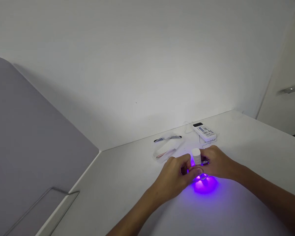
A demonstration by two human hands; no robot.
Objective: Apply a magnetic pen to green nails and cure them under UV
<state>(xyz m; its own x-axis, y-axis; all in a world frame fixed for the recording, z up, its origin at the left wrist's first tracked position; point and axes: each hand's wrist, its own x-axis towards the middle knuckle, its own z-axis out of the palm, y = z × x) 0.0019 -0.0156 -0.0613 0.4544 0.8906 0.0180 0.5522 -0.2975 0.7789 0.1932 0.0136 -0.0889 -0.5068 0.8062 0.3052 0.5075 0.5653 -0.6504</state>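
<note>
A small white lamp [196, 154] with a rounded block-shaped top stands between my hands. Purple light [206, 186] spreads from beneath it over the white table. My left hand [173, 177] comes in from the lower left, its fingers curled and pinched at the lamp's near left side. From the right reaches my right hand [216, 164], fingers bent close against the lamp's other side, the thumbs nearly meeting in front. Something small and shiny shows near the right fingers. What exactly either hand grips is hidden by the fingers and the glow.
Behind my hands a white power bank [205, 132] with a printed label lies beside a thin white cable [186, 126]. A clear plastic bag [166, 147] lies left of it. A white wall backs the table; a grey panel and bent metal rod [65, 191] stand left.
</note>
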